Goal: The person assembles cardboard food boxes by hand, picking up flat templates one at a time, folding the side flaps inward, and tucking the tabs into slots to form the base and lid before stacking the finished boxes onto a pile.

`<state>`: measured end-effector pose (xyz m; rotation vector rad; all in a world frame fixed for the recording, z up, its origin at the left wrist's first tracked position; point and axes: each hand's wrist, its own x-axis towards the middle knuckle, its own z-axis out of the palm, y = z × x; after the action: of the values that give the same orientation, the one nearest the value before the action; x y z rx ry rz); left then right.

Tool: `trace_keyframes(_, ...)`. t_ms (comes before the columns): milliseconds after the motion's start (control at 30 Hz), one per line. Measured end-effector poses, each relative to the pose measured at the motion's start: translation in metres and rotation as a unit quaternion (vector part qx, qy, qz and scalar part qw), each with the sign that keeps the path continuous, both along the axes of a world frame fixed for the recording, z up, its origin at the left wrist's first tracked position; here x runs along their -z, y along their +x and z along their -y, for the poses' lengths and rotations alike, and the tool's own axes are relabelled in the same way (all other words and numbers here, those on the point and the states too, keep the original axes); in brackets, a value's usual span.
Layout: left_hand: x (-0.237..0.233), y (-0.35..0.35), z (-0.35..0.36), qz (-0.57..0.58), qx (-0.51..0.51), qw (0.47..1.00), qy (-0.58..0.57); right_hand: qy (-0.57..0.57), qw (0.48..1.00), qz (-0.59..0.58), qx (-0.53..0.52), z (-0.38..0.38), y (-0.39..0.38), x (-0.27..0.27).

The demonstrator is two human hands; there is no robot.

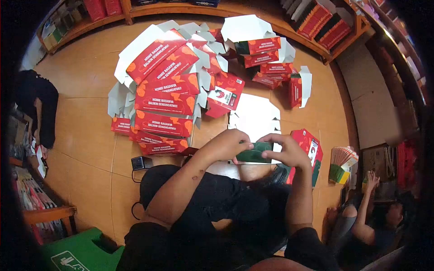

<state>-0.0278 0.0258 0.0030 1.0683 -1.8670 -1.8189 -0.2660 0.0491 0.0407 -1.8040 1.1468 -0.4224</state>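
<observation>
In front of my lap a cardboard box blank (254, 115) lies with its white inside up. A dark green panel (254, 154) at its near end is held between my hands. My left hand (230, 143) grips the panel's left end, thumb on top. At the right end, my right hand (287, 151) pinches the panel between thumb and fingers. Red printed boxes (165, 104) lie in a large overlapping pile to the left. More red boxes (264, 58) are beyond the blank. Flat red and green pieces (306, 143) lie beside my right hand.
A black adapter (141, 163) with a cable is on the floor at left. A green stool (81, 253) stands at lower left. One person (370, 226) sits at lower right, another (38, 104) is at far left. Wooden shelves (181, 10) line the back.
</observation>
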Motion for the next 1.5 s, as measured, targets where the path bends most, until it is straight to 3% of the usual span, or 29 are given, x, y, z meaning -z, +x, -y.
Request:
trace_keyframes(100, 0.006, -0.008, -0.006, -0.007, -0.007, 1.0, -0.013, 0.029, 0.998, -0.036, 0.038, 0.004, -0.002, 0.011)
trace_keyframes(133, 0.002, -0.013, -0.01, 0.036, -0.147, 0.934, -0.324, -0.006, 0.998, -0.026, 0.06, 0.004, -0.008, 0.017)
trace_keyframes(167, -0.003, -0.017, -0.013, 0.068, -0.266, 0.753, -0.598, -0.042, 0.996, -0.015, 0.083, 0.005, -0.015, 0.023)
trace_keyframes(200, -0.015, -0.019, -0.021, 0.071, -0.25, 0.757, -0.599, -0.053, 0.992, 0.0, 0.114, 0.005, -0.024, 0.027)
trace_keyframes(233, -0.031, -0.02, -0.032, 0.014, -0.296, 0.758, -0.581, -0.078, 0.99, 0.016, 0.119, 0.008, -0.033, 0.032)
trace_keyframes(267, -0.042, -0.02, -0.04, -0.042, -0.34, 0.755, -0.558, -0.047, 0.986, 0.041, 0.152, 0.009, -0.043, 0.032)
trace_keyframes(300, -0.045, -0.02, -0.045, -0.04, -0.32, 0.764, -0.559, -0.014, 0.98, 0.068, 0.186, 0.007, -0.048, 0.026)
trace_keyframes(367, -0.048, -0.021, -0.049, 0.053, -0.308, 0.894, -0.321, -0.074, 0.965, 0.137, 0.21, 0.007, -0.053, 0.029)
trace_keyframes(433, -0.028, -0.027, -0.036, 0.029, -0.288, 0.907, -0.306, -0.039, 0.954, 0.182, 0.233, 0.007, -0.054, 0.025)
trace_keyframes(500, -0.022, -0.032, -0.03, 0.017, -0.289, 0.941, -0.172, -0.025, 0.95, 0.205, 0.233, 0.004, -0.048, 0.018)
trace_keyframes(567, -0.011, -0.039, -0.028, 0.006, -0.278, 0.943, -0.183, -0.055, 0.946, 0.222, 0.231, 0.007, -0.045, 0.024)
trace_keyframes(667, -0.002, -0.038, -0.019, -0.016, -0.309, 0.947, -0.088, -0.072, 0.945, 0.227, 0.222, 0.005, -0.042, 0.021)
trace_keyframes(733, 0.006, -0.03, -0.007, -0.067, -0.239, 0.967, 0.058, -0.061, 0.95, 0.218, 0.217, 0.006, -0.041, 0.027)
trace_keyframes(833, 0.014, -0.038, -0.013, -0.118, -0.249, 0.961, 0.01, -0.079, 0.968, 0.173, 0.166, 0.005, -0.032, 0.028)
trace_keyframes(900, 0.015, -0.035, -0.015, -0.045, -0.21, 0.976, -0.04, -0.097, 0.967, 0.178, 0.158, 0.004, -0.025, 0.03)
trace_keyframes(967, 0.009, -0.038, -0.021, 0.101, -0.171, 0.967, -0.16, -0.105, 0.979, 0.136, 0.109, 0.003, -0.022, 0.031)
trace_keyframes(1133, 0.016, -0.036, -0.016, 0.139, -0.247, 0.948, -0.145, -0.074, 0.983, 0.12, 0.12, 0.005, -0.02, 0.034)
trace_keyframes(1300, 0.01, -0.038, -0.024, 0.245, -0.21, 0.9, -0.295, -0.11, 0.98, 0.117, 0.119, 0.002, -0.014, 0.035)
trace_keyframes(1433, 0.009, -0.037, -0.019, 0.251, -0.23, 0.893, -0.296, -0.097, 0.983, 0.107, 0.118, 0.003, -0.015, 0.035)
trace_keyframes(1500, 0.009, -0.033, -0.011, 0.258, -0.295, 0.889, -0.236, -0.064, 0.986, 0.1, 0.114, 0.005, -0.014, 0.038)
